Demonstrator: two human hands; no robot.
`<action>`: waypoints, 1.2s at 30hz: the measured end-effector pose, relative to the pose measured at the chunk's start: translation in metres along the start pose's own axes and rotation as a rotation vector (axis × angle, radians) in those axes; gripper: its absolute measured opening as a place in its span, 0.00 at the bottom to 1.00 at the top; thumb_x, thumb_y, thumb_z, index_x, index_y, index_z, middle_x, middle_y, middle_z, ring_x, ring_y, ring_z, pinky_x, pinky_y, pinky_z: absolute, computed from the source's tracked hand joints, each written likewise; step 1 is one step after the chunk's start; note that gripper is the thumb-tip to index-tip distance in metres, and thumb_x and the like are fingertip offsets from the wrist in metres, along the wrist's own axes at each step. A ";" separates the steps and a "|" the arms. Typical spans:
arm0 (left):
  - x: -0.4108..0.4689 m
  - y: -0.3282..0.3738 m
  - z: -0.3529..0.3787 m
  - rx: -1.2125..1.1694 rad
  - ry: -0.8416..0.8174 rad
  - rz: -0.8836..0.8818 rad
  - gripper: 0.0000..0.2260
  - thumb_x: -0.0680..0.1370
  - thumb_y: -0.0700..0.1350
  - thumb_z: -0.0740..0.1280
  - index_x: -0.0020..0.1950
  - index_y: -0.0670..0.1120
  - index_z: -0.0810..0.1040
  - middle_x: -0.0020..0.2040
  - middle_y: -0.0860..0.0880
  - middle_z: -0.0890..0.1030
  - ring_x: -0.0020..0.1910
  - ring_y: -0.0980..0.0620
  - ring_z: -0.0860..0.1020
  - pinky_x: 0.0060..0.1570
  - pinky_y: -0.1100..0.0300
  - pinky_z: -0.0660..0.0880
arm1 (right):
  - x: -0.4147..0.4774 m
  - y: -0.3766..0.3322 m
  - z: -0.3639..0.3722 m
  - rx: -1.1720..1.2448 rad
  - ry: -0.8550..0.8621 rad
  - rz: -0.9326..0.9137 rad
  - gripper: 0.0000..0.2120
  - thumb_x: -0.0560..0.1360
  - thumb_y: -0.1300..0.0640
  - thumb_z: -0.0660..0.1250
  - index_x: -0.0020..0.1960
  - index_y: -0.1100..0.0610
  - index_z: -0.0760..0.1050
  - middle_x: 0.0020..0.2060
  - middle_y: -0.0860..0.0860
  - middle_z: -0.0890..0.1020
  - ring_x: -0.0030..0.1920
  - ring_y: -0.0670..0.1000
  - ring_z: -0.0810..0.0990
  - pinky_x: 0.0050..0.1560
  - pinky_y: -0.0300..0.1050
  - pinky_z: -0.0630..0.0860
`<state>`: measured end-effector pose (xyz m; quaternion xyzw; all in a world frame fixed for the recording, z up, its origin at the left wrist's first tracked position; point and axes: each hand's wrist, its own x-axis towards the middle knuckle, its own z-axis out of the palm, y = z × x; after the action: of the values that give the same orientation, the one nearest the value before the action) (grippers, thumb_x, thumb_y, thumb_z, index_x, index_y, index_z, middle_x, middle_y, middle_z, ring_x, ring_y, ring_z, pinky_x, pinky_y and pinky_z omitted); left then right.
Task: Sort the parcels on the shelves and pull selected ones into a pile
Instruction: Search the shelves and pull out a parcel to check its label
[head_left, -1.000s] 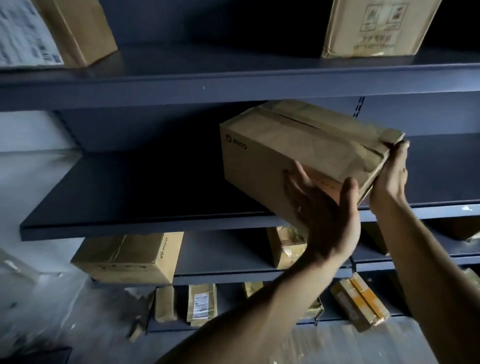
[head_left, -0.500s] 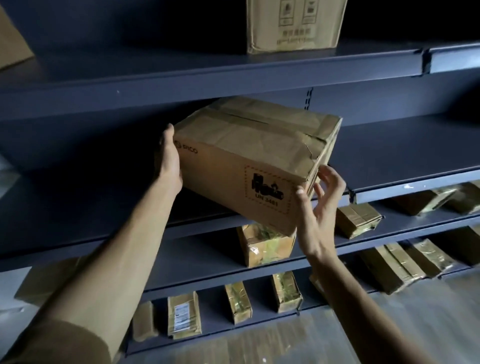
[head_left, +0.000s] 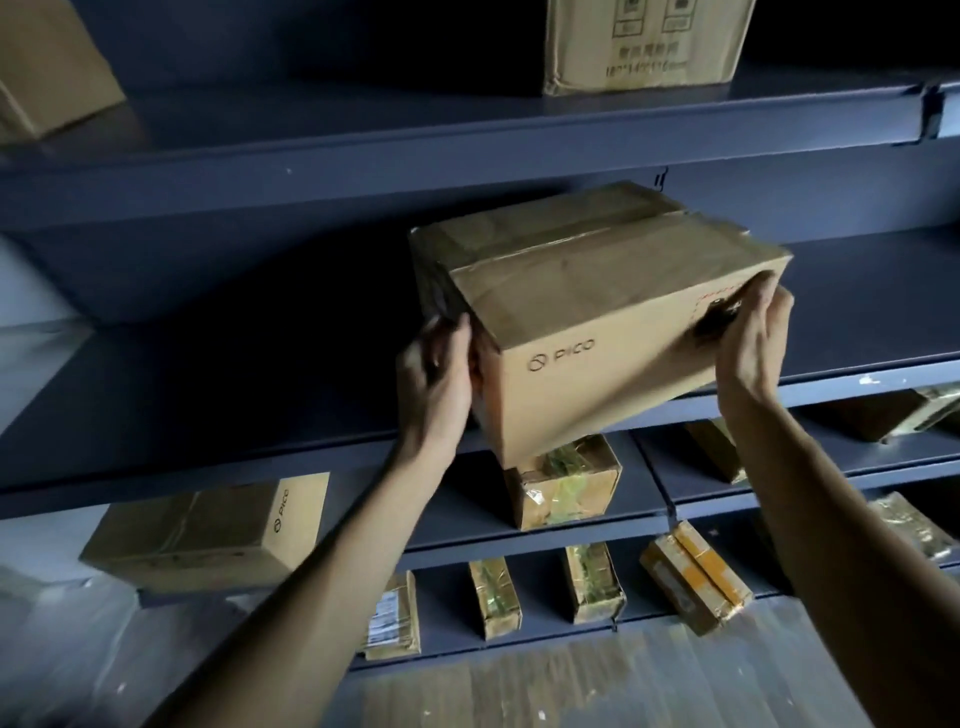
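Note:
A taped brown cardboard box (head_left: 587, 312) marked PICO is tilted at the front edge of the middle dark blue shelf (head_left: 208, 395), its near corner hanging past the edge. My left hand (head_left: 441, 369) grips its left end, fingers curled round the corner. My right hand (head_left: 753, 343) grips its right end over a black printed mark. Below, another PICO box (head_left: 208, 530) lies at the left of a lower shelf, and a small taped parcel (head_left: 563, 486) sits under the held box.
A large printed carton (head_left: 644, 41) stands on the top shelf (head_left: 467, 130), and a box corner (head_left: 47, 73) shows at the top left. Several small taped parcels (head_left: 493, 597) line the lowest shelf. More parcels (head_left: 924, 410) lie at the right. Wooden floor (head_left: 623, 680) is below.
The box has turned so its PICO side faces me. My left hand moved from the far left corner to the near left end. My right hand shifted up onto the right end.

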<state>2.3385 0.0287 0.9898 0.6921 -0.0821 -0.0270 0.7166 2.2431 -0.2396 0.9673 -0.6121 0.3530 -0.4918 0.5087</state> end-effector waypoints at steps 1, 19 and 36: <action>-0.003 -0.002 0.002 0.025 -0.058 0.031 0.13 0.77 0.57 0.71 0.42 0.48 0.79 0.40 0.53 0.82 0.41 0.58 0.82 0.45 0.57 0.78 | 0.005 -0.003 0.001 -0.027 -0.004 0.013 0.25 0.87 0.42 0.49 0.71 0.60 0.70 0.56 0.47 0.77 0.55 0.46 0.75 0.57 0.42 0.70; 0.130 0.029 -0.001 0.140 -0.388 -0.215 0.24 0.81 0.69 0.58 0.62 0.54 0.81 0.63 0.51 0.82 0.61 0.51 0.80 0.67 0.56 0.71 | -0.165 -0.044 0.033 -0.104 -0.355 -0.326 0.35 0.77 0.36 0.66 0.80 0.45 0.62 0.80 0.48 0.50 0.82 0.50 0.49 0.81 0.60 0.55; 0.005 0.011 -0.047 0.172 0.063 -0.009 0.22 0.81 0.66 0.62 0.57 0.47 0.77 0.49 0.55 0.78 0.49 0.55 0.76 0.49 0.61 0.68 | -0.097 -0.044 0.010 0.252 -0.405 -0.117 0.19 0.90 0.57 0.44 0.68 0.46 0.71 0.53 0.29 0.83 0.60 0.33 0.80 0.59 0.31 0.73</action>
<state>2.3502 0.0743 1.0000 0.7521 -0.0585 -0.0014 0.6565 2.2236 -0.1360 0.9864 -0.6492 0.1437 -0.4279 0.6121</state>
